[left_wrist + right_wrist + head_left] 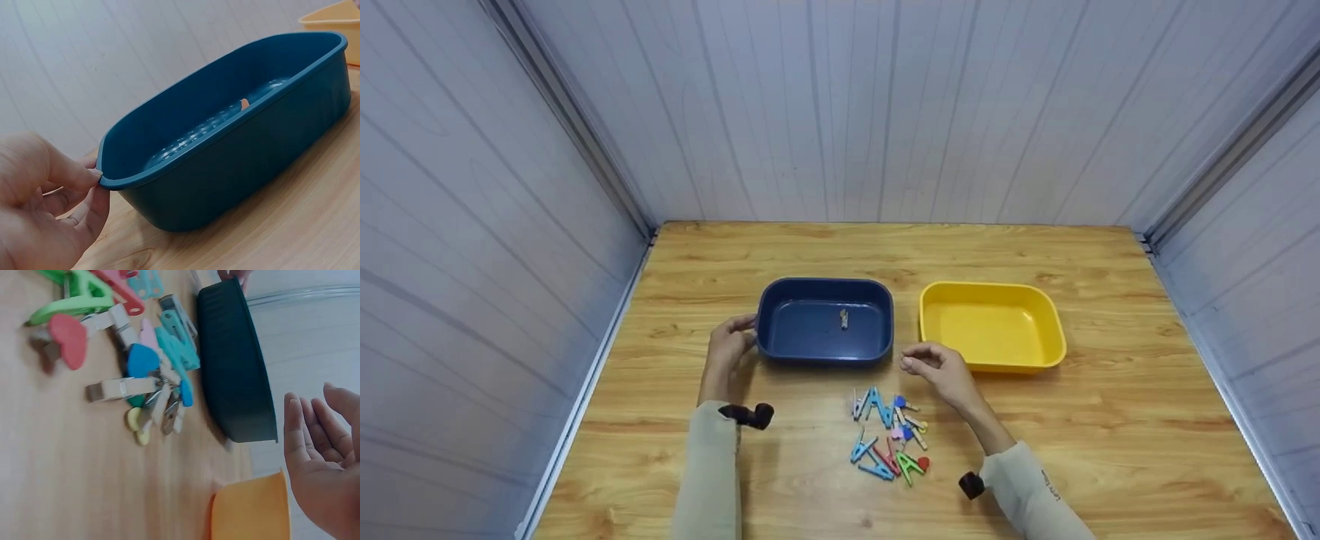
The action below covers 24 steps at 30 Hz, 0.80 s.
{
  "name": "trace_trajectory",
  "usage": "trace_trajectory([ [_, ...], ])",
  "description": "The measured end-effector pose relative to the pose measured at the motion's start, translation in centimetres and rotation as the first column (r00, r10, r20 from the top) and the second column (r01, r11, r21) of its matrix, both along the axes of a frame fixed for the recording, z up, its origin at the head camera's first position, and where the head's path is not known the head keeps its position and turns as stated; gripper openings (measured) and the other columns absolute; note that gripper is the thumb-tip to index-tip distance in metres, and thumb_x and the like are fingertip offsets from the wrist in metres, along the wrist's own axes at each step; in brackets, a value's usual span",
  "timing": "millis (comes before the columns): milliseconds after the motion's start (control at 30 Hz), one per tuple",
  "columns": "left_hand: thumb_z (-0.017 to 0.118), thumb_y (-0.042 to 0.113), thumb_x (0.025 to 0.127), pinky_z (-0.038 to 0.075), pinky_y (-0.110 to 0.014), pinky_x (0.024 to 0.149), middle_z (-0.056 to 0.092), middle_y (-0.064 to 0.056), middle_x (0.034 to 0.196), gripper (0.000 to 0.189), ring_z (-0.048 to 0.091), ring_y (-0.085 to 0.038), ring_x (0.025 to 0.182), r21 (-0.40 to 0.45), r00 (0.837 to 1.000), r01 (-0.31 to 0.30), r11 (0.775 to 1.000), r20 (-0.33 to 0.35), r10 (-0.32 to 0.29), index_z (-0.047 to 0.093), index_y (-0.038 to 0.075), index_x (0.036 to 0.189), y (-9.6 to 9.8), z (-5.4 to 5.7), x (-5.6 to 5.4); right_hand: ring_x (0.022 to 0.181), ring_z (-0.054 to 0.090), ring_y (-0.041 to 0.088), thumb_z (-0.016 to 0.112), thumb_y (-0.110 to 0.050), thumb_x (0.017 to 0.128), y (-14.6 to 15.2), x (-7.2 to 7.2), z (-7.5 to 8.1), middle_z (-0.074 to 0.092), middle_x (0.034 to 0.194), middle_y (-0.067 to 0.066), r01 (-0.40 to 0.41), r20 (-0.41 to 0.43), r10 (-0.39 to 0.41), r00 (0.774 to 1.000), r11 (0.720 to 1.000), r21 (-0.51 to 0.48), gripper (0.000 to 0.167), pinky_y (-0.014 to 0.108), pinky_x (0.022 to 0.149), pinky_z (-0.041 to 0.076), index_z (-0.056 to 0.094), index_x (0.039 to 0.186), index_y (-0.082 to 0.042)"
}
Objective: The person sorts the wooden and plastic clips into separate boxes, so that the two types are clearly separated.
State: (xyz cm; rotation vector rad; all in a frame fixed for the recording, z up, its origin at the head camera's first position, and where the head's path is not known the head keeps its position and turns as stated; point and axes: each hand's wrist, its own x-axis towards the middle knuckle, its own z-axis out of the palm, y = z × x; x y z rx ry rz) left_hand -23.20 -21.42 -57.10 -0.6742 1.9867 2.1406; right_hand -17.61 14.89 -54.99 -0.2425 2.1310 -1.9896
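Observation:
My left hand (727,346) is at the left end of the dark blue basin (825,361). In the left wrist view its thumb and fingers pinch the basin's rim (115,184). A small wooden clothespin (844,320) lies inside on the basin floor. My right hand (941,369) hovers between the blue basin and the yellow basin (1005,368), holding nothing. Its thumb stands apart from its bent fingers (315,433) in the right wrist view. Below the basins lies a loose pile of clothespins (877,469), some plastic, some wooden with heart-shaped decorations (67,340).
The wooden table (1125,420) carries both basins side by side, a narrow gap between them. White panel walls (855,112) enclose the table at the back and both sides. Dark wrist cameras (971,485) sit at both sleeves.

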Motion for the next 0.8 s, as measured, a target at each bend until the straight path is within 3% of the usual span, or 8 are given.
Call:
trace_trajectory([
  [200, 0.046, -0.007, 0.09, 0.044, -0.038, 0.099, 0.052, -0.016, 0.132, 0.042, 0.053, -0.029, 0.118, 0.04, 1.0, -0.007, 0.999, 0.026, 0.006, 0.053, 0.001, 0.131, 0.0, 0.1, 0.1, 0.095, 0.066, 0.031, 0.062, -0.002, 0.09, 0.7, 0.4, -2.0, 0.061, 0.111, 0.032, 0.004, 0.026, -0.005, 1.0, 0.999, 0.038, 0.026, 0.049, 0.088, 0.051, 0.059, 0.111, 0.013],
  [367, 0.046, -0.008, 0.088, 0.046, -0.039, 0.096, 0.052, -0.017, 0.132, 0.043, 0.054, -0.029, 0.116, 0.037, 1.0, -0.012, 0.999, 0.021, 0.011, 0.053, 0.0, 0.13, 0.0, 0.1, 0.1, 0.091, 0.067, 0.019, 0.066, -0.007, 0.088, 1.3, 0.1, -4.7, 0.064, 0.11, 0.027, 0.033, 0.03, -0.035, 0.999, 0.996, 0.082, 0.027, 0.03, 0.082, 0.055, 0.062, 0.11, 0.01],
  [467, 0.046, -0.009, 0.087, 0.047, -0.039, 0.094, 0.052, -0.017, 0.132, 0.045, 0.054, -0.03, 0.115, 0.048, 1.0, -0.013, 0.999, 0.022, 0.012, 0.053, -0.001, 0.13, 0.1, 0.2, 0.1, 0.087, 0.065, 0.011, 0.069, -0.011, 0.087, 1.4, 0.2, -5.4, 0.066, 0.108, 0.023, 0.033, 0.002, -0.034, 0.999, 0.99, 0.134, 0.028, 0.021, 0.077, 0.053, 0.064, 0.108, 0.007],
  [633, 0.046, -0.009, 0.088, 0.047, -0.039, 0.092, 0.052, -0.018, 0.132, 0.044, 0.054, -0.031, 0.115, 0.046, 1.0, -0.01, 0.999, 0.014, 0.009, 0.052, -0.001, 0.131, 0.2, 0.3, 0.2, 0.087, 0.064, 0.014, 0.068, -0.009, 0.087, 1.5, 0.6, -5.2, 0.067, 0.106, 0.023, -0.006, -0.032, 0.013, 0.999, 0.981, 0.195, 0.026, 0.018, 0.075, 0.051, 0.065, 0.108, 0.005],
  [800, 0.045, -0.008, 0.088, 0.046, -0.04, 0.094, 0.052, -0.016, 0.132, 0.043, 0.054, -0.03, 0.114, 0.076, 0.999, -0.028, 0.997, 0.041, 0.025, 0.052, 0.0, 0.13, 0.1, 0.3, 0.2, 0.094, 0.064, 0.034, 0.064, -0.002, 0.088, 1.3, 1.4, -3.3, 0.063, 0.107, 0.03, -0.111, -0.014, 0.118, 0.993, 0.964, 0.241, 0.028, 0.018, 0.077, 0.051, 0.06, 0.111, 0.013],
])
